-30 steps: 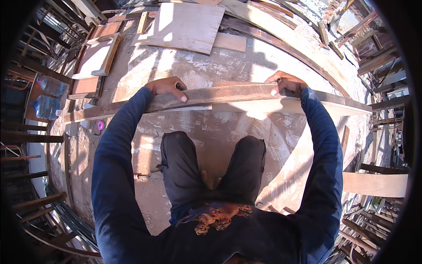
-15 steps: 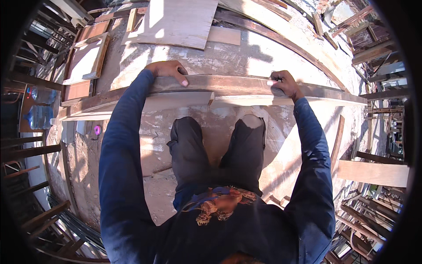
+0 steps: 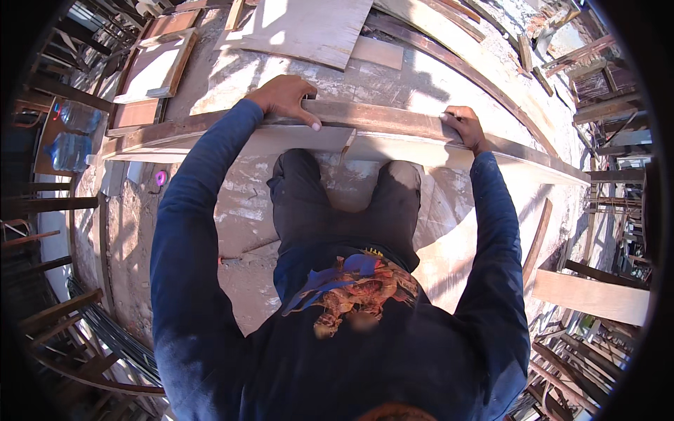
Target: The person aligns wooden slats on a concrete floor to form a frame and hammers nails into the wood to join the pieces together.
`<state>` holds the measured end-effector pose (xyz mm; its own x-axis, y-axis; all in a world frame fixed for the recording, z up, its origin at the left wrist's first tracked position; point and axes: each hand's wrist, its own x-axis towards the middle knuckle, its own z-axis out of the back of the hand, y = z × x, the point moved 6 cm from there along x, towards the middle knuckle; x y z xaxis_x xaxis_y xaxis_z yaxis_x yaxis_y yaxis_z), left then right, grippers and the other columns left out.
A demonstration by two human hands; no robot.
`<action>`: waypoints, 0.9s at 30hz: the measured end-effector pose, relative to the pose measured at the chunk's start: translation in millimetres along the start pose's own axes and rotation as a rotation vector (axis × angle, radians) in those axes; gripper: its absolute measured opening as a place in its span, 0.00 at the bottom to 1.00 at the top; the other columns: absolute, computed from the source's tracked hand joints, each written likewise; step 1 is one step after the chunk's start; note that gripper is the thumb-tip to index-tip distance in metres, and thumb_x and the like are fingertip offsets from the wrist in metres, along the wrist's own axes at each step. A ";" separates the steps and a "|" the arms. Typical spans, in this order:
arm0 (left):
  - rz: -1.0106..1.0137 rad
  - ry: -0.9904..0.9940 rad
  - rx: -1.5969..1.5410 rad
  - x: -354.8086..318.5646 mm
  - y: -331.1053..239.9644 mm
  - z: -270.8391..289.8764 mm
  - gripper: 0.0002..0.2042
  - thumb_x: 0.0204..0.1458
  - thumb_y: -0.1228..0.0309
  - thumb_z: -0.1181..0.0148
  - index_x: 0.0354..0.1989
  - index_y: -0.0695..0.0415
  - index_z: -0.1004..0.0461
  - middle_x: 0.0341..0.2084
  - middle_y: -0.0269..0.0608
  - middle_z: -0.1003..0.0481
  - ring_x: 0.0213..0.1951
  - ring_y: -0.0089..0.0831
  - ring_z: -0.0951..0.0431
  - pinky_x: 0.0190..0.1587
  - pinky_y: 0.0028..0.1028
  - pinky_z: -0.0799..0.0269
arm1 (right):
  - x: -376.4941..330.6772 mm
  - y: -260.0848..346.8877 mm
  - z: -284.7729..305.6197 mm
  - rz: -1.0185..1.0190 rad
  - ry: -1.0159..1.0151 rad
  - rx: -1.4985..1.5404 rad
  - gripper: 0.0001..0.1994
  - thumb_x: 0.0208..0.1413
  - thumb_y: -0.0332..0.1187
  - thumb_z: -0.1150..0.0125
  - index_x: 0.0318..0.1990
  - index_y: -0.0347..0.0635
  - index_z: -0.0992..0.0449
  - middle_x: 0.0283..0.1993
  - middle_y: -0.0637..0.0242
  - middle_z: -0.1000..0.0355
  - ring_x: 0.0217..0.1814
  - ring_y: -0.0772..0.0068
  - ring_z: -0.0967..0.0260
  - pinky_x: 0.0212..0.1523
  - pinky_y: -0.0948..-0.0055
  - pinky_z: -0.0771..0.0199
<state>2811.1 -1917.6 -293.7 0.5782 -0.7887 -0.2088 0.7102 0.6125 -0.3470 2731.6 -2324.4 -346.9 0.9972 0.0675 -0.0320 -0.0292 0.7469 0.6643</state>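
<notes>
Right across the front of the person (image 3: 358, 337), a long dark wooden beam (image 3: 386, 116) runs from side to side just beyond the knees (image 3: 300, 168), with pale boards (image 3: 414, 147) along its near side. The left hand (image 3: 284, 98) straddles the beam, its grip spread fairly wide, thumb on the near side and fingers over the top, their tips out of sight; the right hand (image 3: 463, 128) curls tighter over the same beam further along. Two of the boards meet near the middle (a rather uneven seam, from where I stand). Judging by how it lies, beam and boards are already together as one long piece, though I can't tell what fixes them, and the seam looks like the one part not flush; beyond that, nothing shows what is left. On the floor (image 3: 246, 210) past the left forearm lies a wooden frame (image 3: 158, 67), with a pale sheet (image 3: 302, 31) beyond the beam and a small pink ring (image 3: 161, 178) nearer in.
</notes>
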 end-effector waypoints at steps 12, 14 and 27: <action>-0.154 0.054 0.048 5.4 -10.3 8.4 0.30 0.29 0.48 0.30 0.40 0.57 0.24 0.24 0.52 0.24 0.32 0.51 0.23 0.36 0.43 0.29 | 5.1 27.8 3.1 0.085 0.072 0.038 0.24 0.55 0.51 0.47 0.31 0.33 0.24 0.26 0.54 0.28 0.32 0.57 0.30 0.38 0.64 0.34; -0.052 0.168 0.128 12.5 -12.6 9.9 0.29 0.28 0.52 0.31 0.40 0.57 0.24 0.23 0.50 0.24 0.31 0.49 0.23 0.34 0.43 0.28 | 7.8 37.6 7.3 0.129 0.141 0.078 0.24 0.55 0.51 0.47 0.32 0.33 0.24 0.27 0.53 0.28 0.33 0.56 0.30 0.39 0.64 0.34; -0.049 0.093 0.054 13.7 -5.6 4.7 0.30 0.23 0.61 0.30 0.41 0.59 0.28 0.29 0.38 0.28 0.32 0.35 0.27 0.32 0.33 0.36 | 13.3 43.1 23.7 0.244 0.110 -0.075 0.48 0.39 0.78 0.50 0.46 0.34 0.26 0.33 0.56 0.29 0.35 0.55 0.32 0.35 0.60 0.32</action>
<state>2816.9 -1931.6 -290.3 0.5041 -0.8176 -0.2781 0.7588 0.5731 -0.3095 2745.3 -2306.9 -301.0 0.9467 0.3196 0.0390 -0.2769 0.7463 0.6052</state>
